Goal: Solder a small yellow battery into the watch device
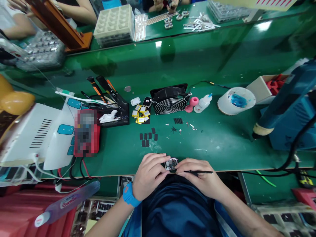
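A small electronic device [171, 163] with a pale rim and exposed inner parts is at the table's front edge. My left hand [151, 172] grips it from the left, thumb and fingers closed around its side. From the right, my right hand [197, 172] pinches a thin black tool [206, 171], perhaps tweezers or a pen-like probe. Its tip reaches the device's right side, where my fingers partly hide it. Farther in on the green table lie several black rectangular pads [148, 135], a row of black strips [178, 120] and a few tiny loose parts [180, 131].
Beyond the pads are small yellow-edged battery cells [141, 114], a fan [170, 100], a pink blower [191, 104], a squeeze bottle [203, 103] and a white tub [236, 101]. A red multimeter [86, 133] and black tool holder [115, 113] stand left. Other people's hands [164, 5] show across the bench.
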The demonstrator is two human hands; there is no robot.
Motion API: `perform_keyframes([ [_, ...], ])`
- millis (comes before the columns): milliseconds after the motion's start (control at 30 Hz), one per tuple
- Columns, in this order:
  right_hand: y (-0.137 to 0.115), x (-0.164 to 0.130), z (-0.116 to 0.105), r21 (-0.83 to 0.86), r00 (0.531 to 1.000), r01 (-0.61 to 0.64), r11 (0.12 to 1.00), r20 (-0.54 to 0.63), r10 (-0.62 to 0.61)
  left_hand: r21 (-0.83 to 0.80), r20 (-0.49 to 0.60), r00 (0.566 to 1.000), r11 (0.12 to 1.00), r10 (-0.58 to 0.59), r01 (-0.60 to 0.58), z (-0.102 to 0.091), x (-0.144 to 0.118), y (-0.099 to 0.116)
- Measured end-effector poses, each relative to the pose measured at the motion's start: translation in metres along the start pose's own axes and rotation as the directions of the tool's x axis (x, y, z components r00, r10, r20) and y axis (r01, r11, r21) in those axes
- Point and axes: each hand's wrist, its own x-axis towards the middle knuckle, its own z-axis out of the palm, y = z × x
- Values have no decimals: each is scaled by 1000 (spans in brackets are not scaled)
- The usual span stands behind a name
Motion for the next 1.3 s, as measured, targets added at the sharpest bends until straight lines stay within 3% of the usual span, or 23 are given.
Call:
perform_keyframes([
  [300,0,2,4,-24,998,22,999,-67,-23,-6,1,1000,1000,6,-6,1,-1,-1],
  [800,3,-2,0,18,1000,5,1000,-17,-5,47,6,1000,998,31,-31,0,1,-3],
  [1300,-3,-4,5,-43,997,67,997,-29,-68,25,-12,1000,1000,12,-11,1,1,-1],
])
